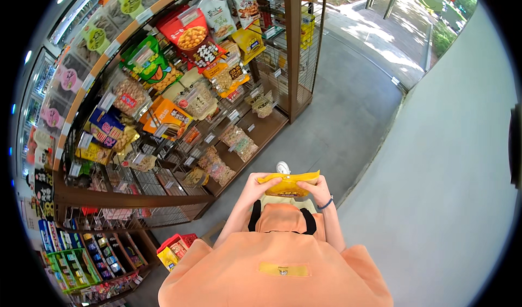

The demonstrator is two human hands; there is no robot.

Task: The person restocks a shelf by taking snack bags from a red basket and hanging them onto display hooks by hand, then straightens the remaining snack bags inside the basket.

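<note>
A yellow snack bag (pixel 288 186) is held level in front of my body, its top edge toward the far side. My left hand (pixel 259 186) pinches its upper left corner, thumb lying along the top. The upper right corner is gripped by my right hand (pixel 317 188), thumb on the near face; a dark blue band circles that wrist. Near the middle of the top edge shows a small round hole. What the fingers do behind the bag is hidden.
To the left stands a brown wire rack (pixel 217 160) hung with snack bags, among them a red bag (pixel 185 32) and a green bag (pixel 152 62). A red basket (pixel 187 239) with packages sits at lower left. A pale wall (pixel 435 171) rises on the right; grey floor (pixel 348 89) leads to a doorway.
</note>
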